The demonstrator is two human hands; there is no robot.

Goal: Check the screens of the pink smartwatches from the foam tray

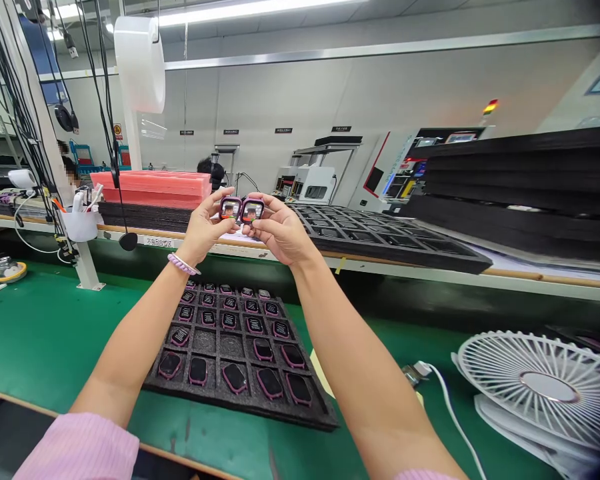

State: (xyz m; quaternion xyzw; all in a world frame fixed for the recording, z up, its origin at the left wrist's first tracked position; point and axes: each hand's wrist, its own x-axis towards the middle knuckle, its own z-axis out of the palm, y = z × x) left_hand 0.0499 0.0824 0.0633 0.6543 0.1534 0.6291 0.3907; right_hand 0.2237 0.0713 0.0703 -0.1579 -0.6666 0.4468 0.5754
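Note:
My left hand [206,227] pinches a smartwatch case [230,209] with a purple frame and a lit screen. Beside it, my right hand [279,230] grips a second smartwatch case [253,211], its screen lit too. The two are held up side by side above the bench, close together or touching. Below my arms lies a black foam tray [205,341] of square pockets, most holding similar purple-framed watch cases. Two pockets near its middle hold nothing. Some cases in the tray show white text; the nearer ones have dark screens.
A white fan [550,387] stands at the right, near a white cable [450,407]. Across the back runs a shelf with another black tray [380,233], stacked black trays [525,187] and pink foam [153,188]. Cables [113,133] hang at the left beside a white cup [80,225].

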